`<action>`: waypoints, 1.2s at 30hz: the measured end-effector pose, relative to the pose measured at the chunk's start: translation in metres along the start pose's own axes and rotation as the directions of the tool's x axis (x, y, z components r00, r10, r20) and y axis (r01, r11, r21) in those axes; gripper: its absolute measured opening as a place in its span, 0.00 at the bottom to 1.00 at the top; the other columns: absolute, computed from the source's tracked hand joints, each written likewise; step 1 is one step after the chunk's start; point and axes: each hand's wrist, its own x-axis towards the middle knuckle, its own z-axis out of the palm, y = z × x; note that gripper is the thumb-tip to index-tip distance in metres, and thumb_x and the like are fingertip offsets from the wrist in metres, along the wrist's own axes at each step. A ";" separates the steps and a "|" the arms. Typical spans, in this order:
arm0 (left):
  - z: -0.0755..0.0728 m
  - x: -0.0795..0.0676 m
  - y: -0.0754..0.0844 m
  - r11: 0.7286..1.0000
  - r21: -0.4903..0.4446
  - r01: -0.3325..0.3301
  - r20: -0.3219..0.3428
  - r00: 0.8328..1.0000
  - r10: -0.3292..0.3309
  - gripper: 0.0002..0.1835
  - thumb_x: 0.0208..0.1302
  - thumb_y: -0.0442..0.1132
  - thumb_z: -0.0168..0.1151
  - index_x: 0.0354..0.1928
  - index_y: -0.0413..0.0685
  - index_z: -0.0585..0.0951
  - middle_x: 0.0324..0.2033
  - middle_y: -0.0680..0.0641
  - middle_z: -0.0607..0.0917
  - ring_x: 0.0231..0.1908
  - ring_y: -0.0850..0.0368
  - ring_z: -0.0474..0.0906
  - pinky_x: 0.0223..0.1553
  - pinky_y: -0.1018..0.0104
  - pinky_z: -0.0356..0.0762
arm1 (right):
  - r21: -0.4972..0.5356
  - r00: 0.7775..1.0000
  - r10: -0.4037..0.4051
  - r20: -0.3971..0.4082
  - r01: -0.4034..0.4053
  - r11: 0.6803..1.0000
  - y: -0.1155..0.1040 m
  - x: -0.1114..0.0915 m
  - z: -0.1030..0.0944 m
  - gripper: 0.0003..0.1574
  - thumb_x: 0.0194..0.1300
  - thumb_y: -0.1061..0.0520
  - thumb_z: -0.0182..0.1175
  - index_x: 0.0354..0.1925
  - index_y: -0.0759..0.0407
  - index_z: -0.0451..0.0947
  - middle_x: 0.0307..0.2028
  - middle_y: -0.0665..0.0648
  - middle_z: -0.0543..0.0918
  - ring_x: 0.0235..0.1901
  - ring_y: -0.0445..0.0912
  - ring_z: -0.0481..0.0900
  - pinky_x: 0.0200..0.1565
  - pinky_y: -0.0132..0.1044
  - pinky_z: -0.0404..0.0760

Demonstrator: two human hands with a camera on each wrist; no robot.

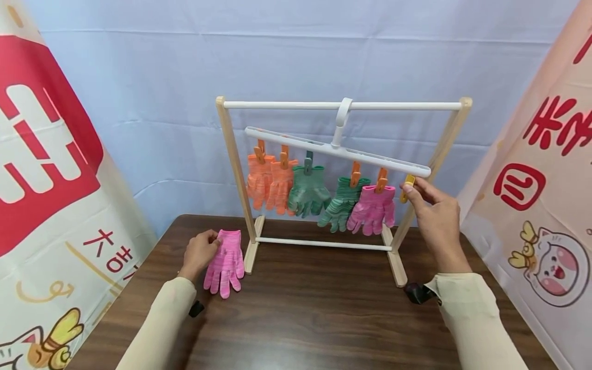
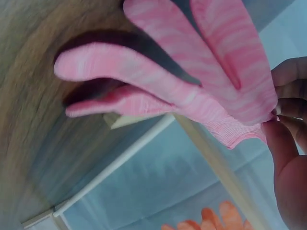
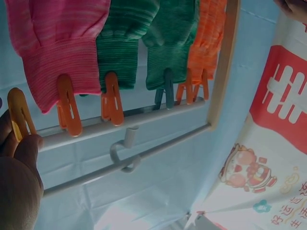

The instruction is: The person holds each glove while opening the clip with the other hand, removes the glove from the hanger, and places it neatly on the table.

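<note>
My left hand [image 1: 201, 253] pinches a pink striped knit glove [image 1: 225, 264] by its cuff, left of the rack; in the left wrist view the glove's [image 2: 192, 91] fingers spread out over the wood. At the rack's right side my right hand [image 1: 436, 218] pinches a yellow clothespin [image 1: 408, 188] at the low end of a white hanger [image 1: 342, 152]. The hanger tilts down to the right. From it hang orange gloves [image 1: 282, 187], green gloves [image 1: 310, 191] and a pink glove [image 1: 372, 209], held by orange clothespins [image 3: 69, 105] and a dark green clothespin [image 3: 168, 88].
A wooden rack [image 1: 231, 154] with a white top bar [image 1: 287, 105] carries the hanger's hook [image 1: 343, 114]. It stands at the back of a brown wooden table [image 1: 314, 308]. Pale blue cloth [image 1: 296, 61] hangs behind, with printed banners [image 1: 51, 154] at both sides.
</note>
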 end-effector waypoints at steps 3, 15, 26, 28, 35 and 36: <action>0.004 0.005 -0.004 1.000 0.017 0.011 0.001 1.000 -0.011 0.10 0.65 0.44 0.54 0.40 0.47 0.79 0.32 0.44 0.81 0.27 0.52 0.73 0.24 0.60 0.67 | -0.011 1.000 -0.004 -0.002 0.003 1.000 -0.001 0.000 0.000 0.29 0.58 0.39 0.58 0.55 0.46 0.75 0.44 0.54 0.82 0.45 0.38 0.76 0.40 0.21 0.71; 0.013 0.013 -0.016 0.997 0.046 0.055 0.026 0.998 -0.056 0.12 0.64 0.44 0.53 0.42 0.45 0.79 0.36 0.42 0.81 0.34 0.47 0.76 0.30 0.53 0.68 | -0.019 1.000 -0.031 -0.004 0.031 0.999 -0.001 0.002 0.002 0.27 0.59 0.40 0.57 0.55 0.47 0.75 0.43 0.53 0.82 0.44 0.37 0.75 0.40 0.22 0.71; 0.021 0.016 -0.026 0.995 0.066 0.069 0.043 0.996 -0.072 0.15 0.64 0.45 0.52 0.46 0.43 0.77 0.39 0.40 0.81 0.36 0.45 0.76 0.33 0.52 0.69 | 0.021 0.998 -0.056 -0.005 0.056 0.998 0.002 0.003 0.003 0.26 0.60 0.43 0.58 0.57 0.46 0.74 0.44 0.52 0.82 0.42 0.37 0.75 0.39 0.22 0.71; 0.021 0.014 -0.027 0.995 0.065 0.072 0.045 0.996 -0.075 0.16 0.64 0.44 0.52 0.48 0.41 0.76 0.39 0.40 0.81 0.36 0.45 0.76 0.34 0.52 0.70 | 0.021 0.998 -0.059 -0.007 0.059 0.998 0.003 0.003 0.003 0.27 0.60 0.43 0.57 0.57 0.47 0.73 0.44 0.53 0.82 0.41 0.37 0.75 0.39 0.22 0.71; 0.021 0.014 -0.027 0.995 0.059 0.081 0.047 0.995 -0.083 0.18 0.64 0.44 0.52 0.50 0.41 0.75 0.40 0.41 0.81 0.39 0.45 0.76 0.37 0.50 0.70 | 0.005 0.998 -0.060 -0.004 0.060 0.998 0.002 0.000 0.002 0.29 0.61 0.42 0.56 0.59 0.49 0.72 0.45 0.55 0.82 0.43 0.37 0.75 0.40 0.21 0.71; 0.022 0.015 -0.027 0.995 0.056 0.079 0.050 0.995 -0.082 0.18 0.64 0.44 0.51 0.51 0.41 0.75 0.40 0.41 0.81 0.40 0.44 0.76 0.37 0.50 0.70 | 0.006 0.998 -0.061 -0.002 0.061 0.998 0.001 0.000 0.002 0.29 0.61 0.42 0.56 0.59 0.49 0.71 0.46 0.55 0.81 0.43 0.37 0.75 0.40 0.21 0.71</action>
